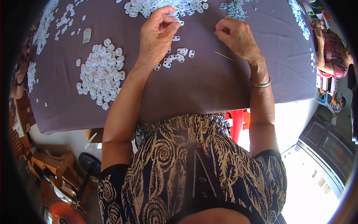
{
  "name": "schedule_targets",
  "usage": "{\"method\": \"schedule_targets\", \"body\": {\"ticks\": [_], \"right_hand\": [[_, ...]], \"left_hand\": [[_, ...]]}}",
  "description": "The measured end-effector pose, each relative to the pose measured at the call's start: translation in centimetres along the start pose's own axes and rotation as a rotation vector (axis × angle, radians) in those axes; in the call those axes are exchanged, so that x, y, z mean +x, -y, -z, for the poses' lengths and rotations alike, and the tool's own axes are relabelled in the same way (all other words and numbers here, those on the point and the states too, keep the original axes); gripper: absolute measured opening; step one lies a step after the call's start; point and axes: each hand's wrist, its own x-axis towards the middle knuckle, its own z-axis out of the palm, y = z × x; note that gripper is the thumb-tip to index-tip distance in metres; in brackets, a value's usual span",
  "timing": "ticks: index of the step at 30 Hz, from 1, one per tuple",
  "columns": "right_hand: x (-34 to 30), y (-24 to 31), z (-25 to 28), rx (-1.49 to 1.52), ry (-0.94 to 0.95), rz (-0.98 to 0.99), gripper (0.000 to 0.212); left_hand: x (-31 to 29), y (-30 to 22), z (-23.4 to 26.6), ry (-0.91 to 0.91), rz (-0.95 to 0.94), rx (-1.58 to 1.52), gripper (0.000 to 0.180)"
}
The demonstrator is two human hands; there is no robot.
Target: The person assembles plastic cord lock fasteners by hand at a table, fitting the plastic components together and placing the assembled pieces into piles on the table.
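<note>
Over the far middle of the cloth, my left hand (156, 35) has thumb and index finger pinched on a small white plastic piece (181, 23). Just below that hand lie several loose flat white pieces with holes (180, 57). My right hand (237, 37) is held off to the right with its fingers curled and the tips together. Whatever it holds, if anything, is too small to make out. Beyond it sits a heap of tiny grey metal bits (235, 9). A thin tan stick (223, 56) rests on the cloth nearer to me.
A pile of rounded white plastic pieces (100, 72) lies left of my left forearm, a larger one (149, 6) at the far edge. More white pieces (44, 26) line the left side. A small greyish speckled object (87, 35) lies on the brown tablecloth (194, 89).
</note>
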Motion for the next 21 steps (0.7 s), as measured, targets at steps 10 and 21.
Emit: {"method": "schedule_targets", "body": {"ticks": [10, 21], "right_hand": [[3.0, 1.1, -0.5, 1.017, 0.038, -0.174, 0.006], [3.0, 1.7, -2.3, 0.930, 0.023, -0.149, 0.010]], "left_hand": [[0.0, 0.1, -0.4, -0.018, -0.095, -0.064, 0.032], [0.0, 0.2, -0.3, -0.011, -0.074, -0.018, 0.031]]}}
